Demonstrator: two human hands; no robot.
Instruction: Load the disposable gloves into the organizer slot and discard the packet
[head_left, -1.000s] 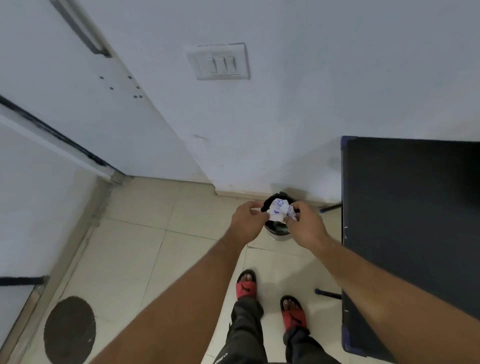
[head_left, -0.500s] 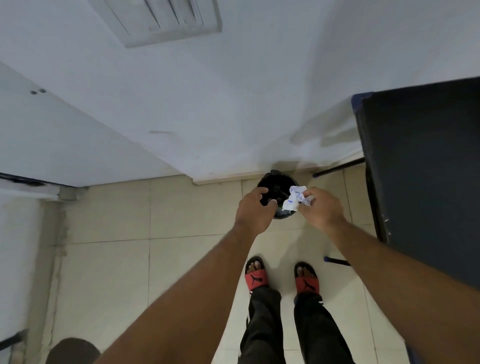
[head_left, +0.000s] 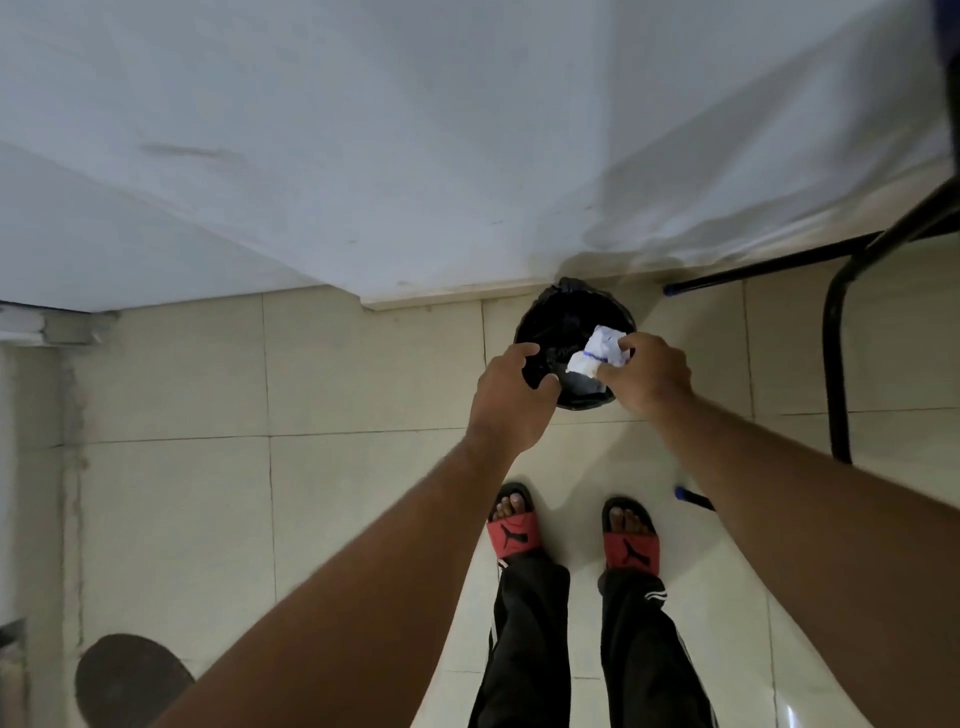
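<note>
Over round black bin (head_left: 567, 318), crumpled white packet (head_left: 597, 354)

Both bare forearms reach forward from the lower edge, the left forearm (head_left: 363, 561) coming in from 7 o'clock and the right forearm (head_left: 779, 493) from 4 o'clock, converging toward 12. The left grip (head_left: 511, 402) is seen back-up, its wrist straight, thumb and forefinger curved into a C with their tips apart. Just beside it at 3 o'clock, the right grip (head_left: 652, 374) is also back-up, its thumb and fingertips pinching a crumpled white packet (head_left: 597, 353) that juts toward 9 o'clock, between the two grips.
</note>
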